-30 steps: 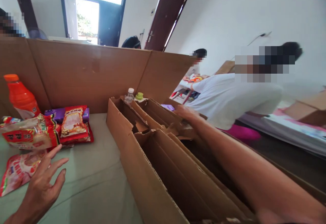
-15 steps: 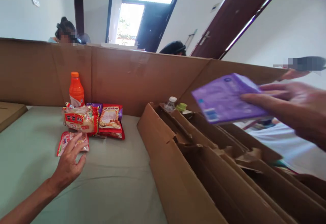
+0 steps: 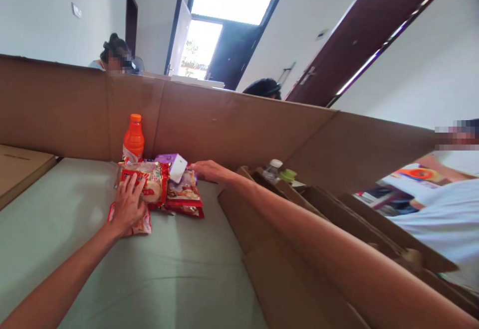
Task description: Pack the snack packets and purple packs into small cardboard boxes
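Observation:
My left hand lies with fingers spread on a red-and-clear snack packet. Under its wrist is a smaller pink-red packet. A purple pack with a white side leans tilted on the pile, behind and right of the snack packet. My right hand reaches across to the pile's right edge, its fingertips close beside the purple pack. Whether they grip it is hidden. Red snack bags lie below that pack. An orange bottle stands upright behind the pile.
A cardboard wall runs along the back. Cardboard dividers stand at the right, with a white-capped bottle and a green lid among them. A flat box lies left. Other people sit beyond the wall and at right.
My right hand has swung left from above the dividers to the pile, bringing the purple pack there. My left hand has moved up from the pink-red packet onto the larger snack packet. The view has shifted.

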{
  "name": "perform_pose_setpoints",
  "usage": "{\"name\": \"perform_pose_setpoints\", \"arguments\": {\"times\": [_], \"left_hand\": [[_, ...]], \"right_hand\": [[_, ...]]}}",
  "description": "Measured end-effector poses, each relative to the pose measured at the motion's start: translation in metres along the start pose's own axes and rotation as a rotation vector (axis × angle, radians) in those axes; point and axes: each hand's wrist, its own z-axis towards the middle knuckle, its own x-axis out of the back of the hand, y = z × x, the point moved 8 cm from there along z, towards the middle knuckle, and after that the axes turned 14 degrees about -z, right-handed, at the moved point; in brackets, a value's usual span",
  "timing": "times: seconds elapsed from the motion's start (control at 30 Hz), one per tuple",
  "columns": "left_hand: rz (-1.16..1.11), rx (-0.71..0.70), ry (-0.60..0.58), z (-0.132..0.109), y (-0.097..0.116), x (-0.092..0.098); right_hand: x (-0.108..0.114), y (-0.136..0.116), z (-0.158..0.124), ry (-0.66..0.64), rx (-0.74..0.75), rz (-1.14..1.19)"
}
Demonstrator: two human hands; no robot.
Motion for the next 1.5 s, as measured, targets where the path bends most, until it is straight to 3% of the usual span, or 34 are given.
{"name": "perform_pose_setpoints", "arguments": {"times": [0.1,0.2,0.37,0.47,0.57,0.63,0.7,0.87,1.0,1.07,1.13,1.23,1.33,1.4,1.5], "left_hand": [[-0.019,0.003,-0.037,0.010,-0.006,-0.005],[-0.068,-0.012,-0.053,0.008,-0.003,0.001],[-0.143,-0.013,-0.033,-0.003,0.000,0.016],[-0.139,0.012,-0.032,-0.016,0.002,0.021],[-0.109,0.054,-0.046,-0.041,0.006,0.026],[-0.096,0.080,-0.062,-0.065,0.009,0.033],[-0.101,0.096,-0.086,-0.091,0.015,0.044],[-0.280,0.159,-0.142,-0.155,0.033,0.082],[-0.653,0.295,-0.052,-0.193,0.031,0.112],[-0.726,0.294,-0.030,-0.207,0.031,0.123],[-0.745,0.293,-0.058,-0.219,0.031,0.127],[-0.752,0.335,-0.108,-0.235,0.024,0.126],[-0.773,0.395,-0.126,-0.242,0.017,0.116],[-0.810,0.425,-0.137,-0.239,0.016,0.106],[-0.883,0.450,-0.158,-0.227,0.024,0.091]], "right_hand": [[0.010,-0.001,-0.032,-0.095,-0.021,-0.030],[0.048,0.005,-0.090,-0.131,-0.031,-0.131],[0.116,0.033,-0.210,0.038,-0.134,-0.478],[0.114,0.065,-0.270,0.060,-0.267,-0.609],[0.082,0.093,-0.305,-0.048,-0.332,-0.680],[0.058,0.095,-0.314,-0.140,-0.282,-0.681],[0.041,0.076,-0.315,-0.188,-0.157,-0.621],[0.022,-0.027,-0.303,-0.180,0.206,-0.453],[-0.022,-0.107,-0.287,-0.301,0.540,-0.549],[-0.038,-0.133,-0.285,-0.322,0.658,-0.561],[-0.034,-0.147,-0.286,-0.225,0.711,-0.504],[-0.002,-0.136,-0.295,0.055,0.679,-0.315],[0.020,-0.075,-0.297,0.262,0.373,-0.115],[0.003,-0.024,-0.292,0.263,0.111,0.078],[-0.063,0.027,-0.283,0.154,-0.177,0.398]]}}
